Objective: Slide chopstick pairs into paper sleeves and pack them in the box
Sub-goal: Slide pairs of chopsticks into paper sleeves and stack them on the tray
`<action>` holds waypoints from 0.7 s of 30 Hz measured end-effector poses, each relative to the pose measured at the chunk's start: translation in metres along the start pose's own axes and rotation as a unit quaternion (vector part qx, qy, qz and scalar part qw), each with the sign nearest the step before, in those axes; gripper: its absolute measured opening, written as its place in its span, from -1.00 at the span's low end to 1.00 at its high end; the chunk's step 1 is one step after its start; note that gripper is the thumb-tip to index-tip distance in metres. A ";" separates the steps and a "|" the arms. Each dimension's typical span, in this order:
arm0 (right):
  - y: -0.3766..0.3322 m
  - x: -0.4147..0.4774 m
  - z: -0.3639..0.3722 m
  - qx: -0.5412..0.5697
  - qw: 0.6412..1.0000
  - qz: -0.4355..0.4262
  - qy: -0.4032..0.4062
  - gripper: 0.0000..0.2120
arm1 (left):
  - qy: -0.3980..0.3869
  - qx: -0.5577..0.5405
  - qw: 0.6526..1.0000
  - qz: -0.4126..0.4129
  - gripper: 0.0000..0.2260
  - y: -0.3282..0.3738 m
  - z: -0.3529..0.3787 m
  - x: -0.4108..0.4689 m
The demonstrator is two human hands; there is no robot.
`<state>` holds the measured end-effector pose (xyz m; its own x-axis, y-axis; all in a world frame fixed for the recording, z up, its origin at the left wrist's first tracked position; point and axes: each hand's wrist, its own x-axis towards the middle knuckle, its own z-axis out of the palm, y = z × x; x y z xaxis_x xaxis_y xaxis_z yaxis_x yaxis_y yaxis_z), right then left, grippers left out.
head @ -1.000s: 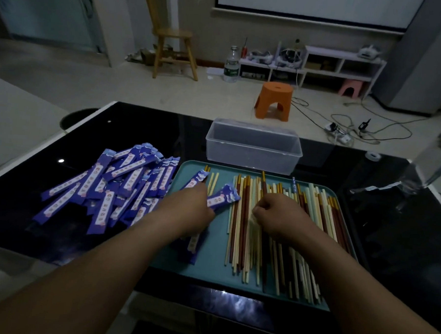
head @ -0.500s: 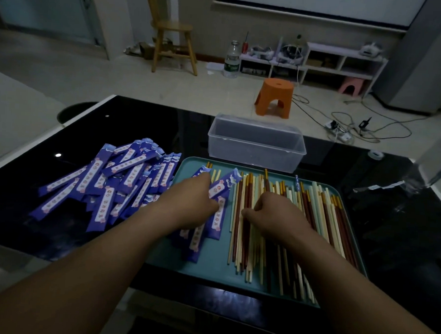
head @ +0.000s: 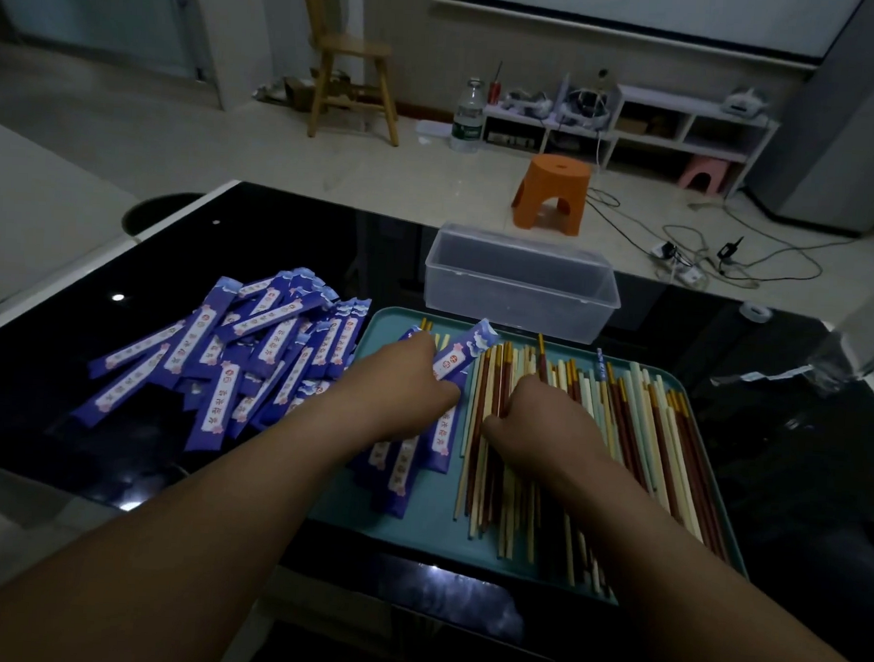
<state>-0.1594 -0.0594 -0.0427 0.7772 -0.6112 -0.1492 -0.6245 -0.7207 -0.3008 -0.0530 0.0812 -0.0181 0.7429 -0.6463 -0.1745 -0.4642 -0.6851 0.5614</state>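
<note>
- The left hand (head: pixel 402 384) is down on the left part of the teal tray (head: pixel 337 508), fingers curled round a purple paper sleeve (head: pixel 466 355). The sleeve's printed end sticks out past the knuckles towards the far rim.
- A few more sleeves (head: pixel 402 473) lie on the tray under that wrist, side by side and pointing back at the person.
- The right hand (head: pixel 537 417) sits just beside the left, the two not touching. Its fingers are bent down onto the chopsticks (head: pixel 637 427), the thumb against a dark red pair. From here I cannot tell whether anything is actually pinched.
- The chopsticks lie roughly parallel, cream, tan and dark red mixed together. They run from the far rim almost to the near rim and fill the tray's middle and right side.
- The tray's near edge comes close to the table's front edge. I cannot tell if it overhangs.
- The clear open-topped box (head: pixel 521 284) stands on the black glass table (head: pixel 797 476) just behind the tray's far rim, long side towards the person.
- The pile of loose sleeves (head: pixel 230 365) is heaped on the glass left of the tray. Its nearest pieces reach the tray's left rim.
- Bare glass stretches right of the tray and in front of the pile.
- Beyond the table, an orange stool (head: pixel 551 192) stands on the pale floor, with cables (head: pixel 708 243) trailing to its right.
</note>
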 end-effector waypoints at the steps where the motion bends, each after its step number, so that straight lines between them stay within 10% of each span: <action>1: -0.003 0.000 0.000 -0.001 1.000 -0.001 -0.007 -0.77 | 0.001 -0.005 1.000 0.001 -0.79 0.000 0.000 0.000; 21: -0.018 0.003 0.003 -0.063 0.997 -0.003 -0.055 -0.71 | 0.060 -0.090 0.994 -0.015 -0.80 -0.006 -0.021 0.002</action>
<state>-0.1463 -0.0474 -0.0404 0.7800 -0.5729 -0.2517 -0.6196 -0.7635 -0.1822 -0.0387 0.0912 -0.0044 0.8121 -0.5747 -0.1008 -0.3558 -0.6247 0.6951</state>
